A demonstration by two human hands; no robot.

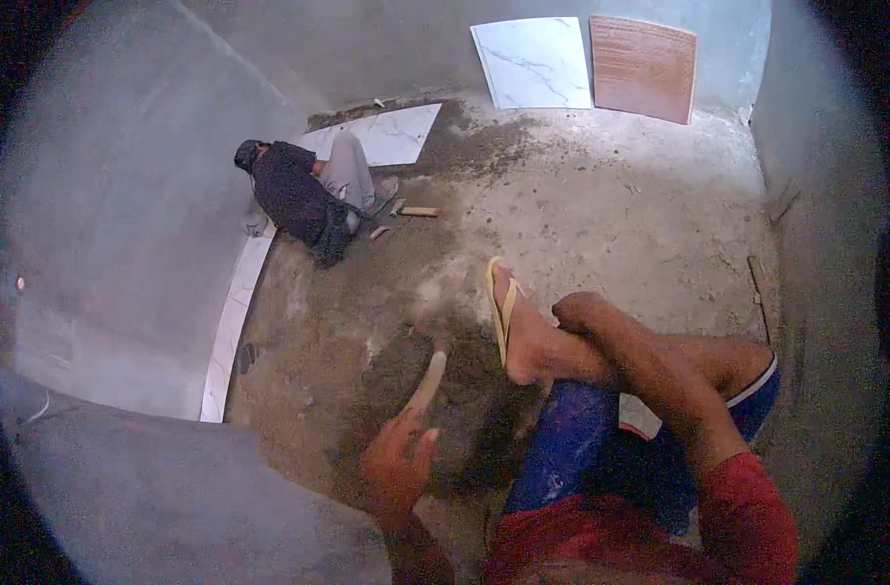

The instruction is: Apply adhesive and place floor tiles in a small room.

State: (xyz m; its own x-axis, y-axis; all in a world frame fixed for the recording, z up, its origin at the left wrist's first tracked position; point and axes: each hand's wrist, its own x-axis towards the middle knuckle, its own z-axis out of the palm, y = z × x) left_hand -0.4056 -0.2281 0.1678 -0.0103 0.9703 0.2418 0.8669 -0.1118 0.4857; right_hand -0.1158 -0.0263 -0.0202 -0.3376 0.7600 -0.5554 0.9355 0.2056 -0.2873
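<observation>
My left hand (401, 463) is closed around a pale, smooth stick-like handle (425, 385), which slants up and away over a dark patch of floor. What the handle's lower end joins is hidden by the hand. My right forearm crosses my bent right leg, and my right hand (583, 310) rests bent at the wrist over the shin. Its fingers curl down out of sight. A yellow flip-flop (502, 310) is on my raised right foot, just left of that hand. Blue shorts (567, 444) with pale stains cover my lap.
A co-worker (299, 200) crouches at the left wall beside a white marbled tile (391, 135). A hammer (418, 211) lies nearby. White tile strips (232, 336) line the wall's foot. A white tile (533, 63) and a reddish-brown tile back (644, 68) lean at the far wall.
</observation>
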